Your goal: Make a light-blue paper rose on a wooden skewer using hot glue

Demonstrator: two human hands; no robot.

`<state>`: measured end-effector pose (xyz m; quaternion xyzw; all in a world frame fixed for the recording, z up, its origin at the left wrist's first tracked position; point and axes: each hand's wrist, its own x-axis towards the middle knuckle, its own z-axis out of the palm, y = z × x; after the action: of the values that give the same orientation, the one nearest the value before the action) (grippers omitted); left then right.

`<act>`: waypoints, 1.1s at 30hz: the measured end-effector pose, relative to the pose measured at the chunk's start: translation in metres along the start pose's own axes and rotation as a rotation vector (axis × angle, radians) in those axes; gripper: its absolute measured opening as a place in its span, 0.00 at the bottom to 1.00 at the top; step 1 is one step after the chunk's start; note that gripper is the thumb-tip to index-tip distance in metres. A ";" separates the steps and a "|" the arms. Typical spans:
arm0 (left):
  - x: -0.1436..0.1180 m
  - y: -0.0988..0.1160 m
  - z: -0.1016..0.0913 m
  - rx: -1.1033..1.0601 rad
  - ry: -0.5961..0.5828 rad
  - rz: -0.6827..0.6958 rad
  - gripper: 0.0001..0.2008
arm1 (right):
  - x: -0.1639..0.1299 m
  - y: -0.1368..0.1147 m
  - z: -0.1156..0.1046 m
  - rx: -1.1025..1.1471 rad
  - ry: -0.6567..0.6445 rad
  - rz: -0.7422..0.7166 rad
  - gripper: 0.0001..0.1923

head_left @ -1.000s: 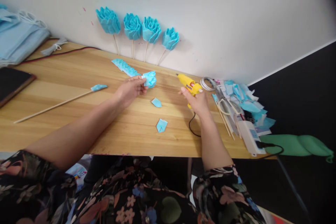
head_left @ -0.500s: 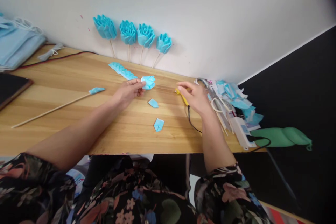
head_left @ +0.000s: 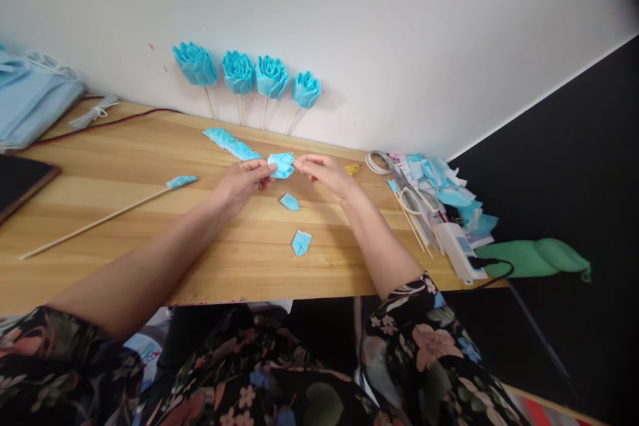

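Observation:
My left hand pinches a small bundle of folded blue petals, which looks like thin nonwoven fabric, by its left side. At the bundle's right tips, the thumb and forefinger of my right hand are pressed together on it. Just below lie a folded blue petal and a second one, apart from each other on the table. A yellow tool with a cord is partly hidden behind my right hand. Left of my hands rests a thin stick with a blue tip.
Several blue fabric roses on sticks lean against the wall, with a row of folded petals in front. On the right are a tape roll, scissors, blue scraps and a power strip. Blue sheets are stacked far left.
My right hand has left the yellow tool and moved left to the petal bundle. The left hand keeps its hold on the bundle. The view has tilted slightly.

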<state>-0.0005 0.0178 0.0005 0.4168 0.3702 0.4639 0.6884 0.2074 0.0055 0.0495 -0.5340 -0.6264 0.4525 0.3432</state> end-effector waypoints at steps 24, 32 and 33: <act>0.000 0.004 0.001 -0.057 0.017 -0.080 0.11 | -0.002 0.007 0.017 0.130 0.062 0.114 0.11; -0.002 0.003 0.003 0.076 0.059 -0.048 0.02 | -0.004 0.016 0.015 0.151 0.019 0.103 0.12; -0.003 0.004 0.004 0.116 0.056 -0.040 0.02 | -0.004 0.016 0.015 0.152 0.011 0.099 0.12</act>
<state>0.0010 0.0152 0.0056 0.4354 0.4240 0.4393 0.6616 0.2005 -0.0013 0.0298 -0.5391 -0.5613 0.5121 0.3635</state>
